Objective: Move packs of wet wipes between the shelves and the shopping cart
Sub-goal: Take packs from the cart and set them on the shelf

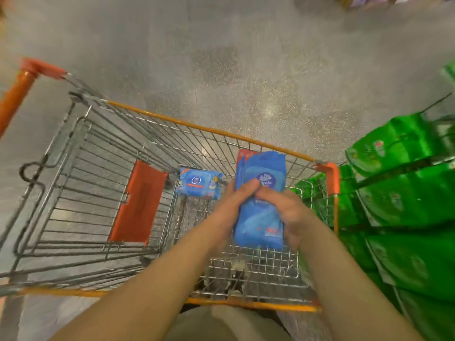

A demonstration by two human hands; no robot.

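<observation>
Now 1 wire shopping cart [81, 168] stands on the left with 1 blue wipes pack [200, 186] lying inside it. Over the cart, the left hand [230, 205] and right hand [291, 212] grip 1 bigger blue pack [258, 219] between them. Green packs [403, 200] fill shelves on the right.

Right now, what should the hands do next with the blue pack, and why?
Probably lower the pack into the cart and let go. Both hands, left and right, hold it above the basket, where another pack already lies, so it seems headed in.
</observation>
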